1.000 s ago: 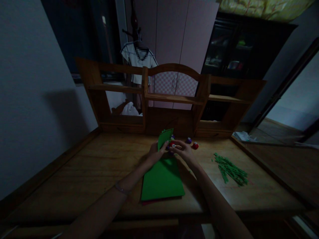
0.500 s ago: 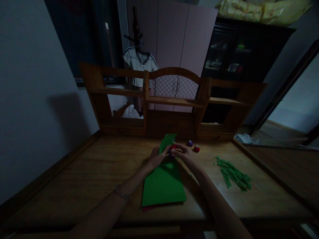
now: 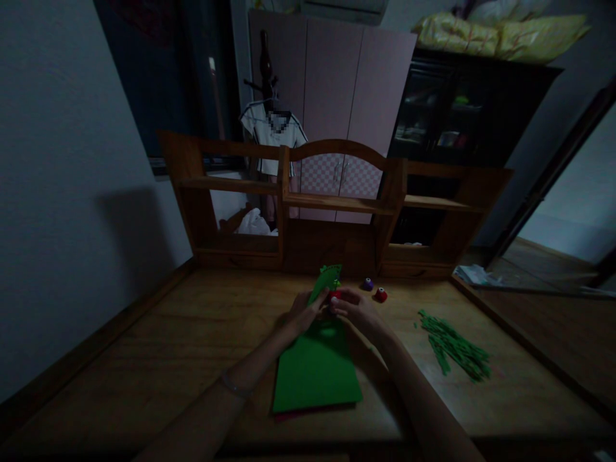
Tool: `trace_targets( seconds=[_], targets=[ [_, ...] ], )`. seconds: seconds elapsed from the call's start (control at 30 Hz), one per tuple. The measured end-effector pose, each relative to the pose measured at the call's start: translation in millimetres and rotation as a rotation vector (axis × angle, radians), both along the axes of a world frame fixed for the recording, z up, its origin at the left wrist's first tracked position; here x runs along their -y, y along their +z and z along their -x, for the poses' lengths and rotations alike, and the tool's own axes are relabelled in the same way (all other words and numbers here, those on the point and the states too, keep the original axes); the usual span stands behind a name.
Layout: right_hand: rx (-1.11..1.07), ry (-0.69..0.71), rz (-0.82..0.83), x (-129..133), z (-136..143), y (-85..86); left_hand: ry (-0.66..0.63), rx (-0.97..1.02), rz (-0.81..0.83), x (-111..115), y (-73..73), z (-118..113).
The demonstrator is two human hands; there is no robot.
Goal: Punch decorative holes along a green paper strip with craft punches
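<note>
- Watching from afar through the head camera, I take the green paper stack [image 3: 317, 375] as my landmark; it lies flat on the desk [image 3: 192, 340], its long axis running away from the body toward the wooden hutch [image 3: 332, 244].
- Over the far end of the green paper stack, the raised green sheet [image 3: 328, 281] stands up at a tilt, its top leaning right; I cannot tell whether it joins the stack.
- As I judge it, one relation matters most: the small red craft punch [image 3: 335, 295], named by its shape, sits close against the right side of that sheet, above the stack's far end, between both hands.
- On the left side, I see the left hand [image 3: 308, 311] with its fingers pinched on the raised green sheet.
- From the right, the right hand [image 3: 355, 306] has its thumb and fingers closed around the red craft punch and is the nearer to it.
- Up close, the sheet looks plain and bright green with a toothed far edge, though the exact cut is blurred; the punch is glossy red, mostly covered by fingers.
- Beyond the stack and to its right, I see a purple craft punch [image 3: 368, 283] and a second red craft punch [image 3: 381, 294] near each other.
- Farther right of the stack lies a loose heap of green paper strips [image 3: 457, 346].
</note>
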State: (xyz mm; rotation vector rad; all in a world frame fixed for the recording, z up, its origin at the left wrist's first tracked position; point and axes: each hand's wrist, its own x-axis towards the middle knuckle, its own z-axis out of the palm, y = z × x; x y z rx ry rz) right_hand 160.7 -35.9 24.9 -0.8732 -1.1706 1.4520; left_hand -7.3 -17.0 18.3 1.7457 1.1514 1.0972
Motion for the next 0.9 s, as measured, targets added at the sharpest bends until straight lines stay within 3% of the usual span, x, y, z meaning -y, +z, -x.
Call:
trace_targets(
  seconds=[0.33, 0.67, 0.9],
  targets=[
    [0.163, 0.008, -0.098, 2.3, 3.8, 2.3, -0.052, -0.068, -0.111, 3.4, 8.4, 2.8],
    [0.239, 0.001, -0.140, 0.5, 3.7, 2.1, -0.076, -0.046, -0.096, 2.2, 3.8, 2.1],
    [0.300, 0.002, -0.176, 2.1, 4.1, 7.4, -0.091, -0.061, -0.109, 4.9, 9.1, 3.2]
  ],
)
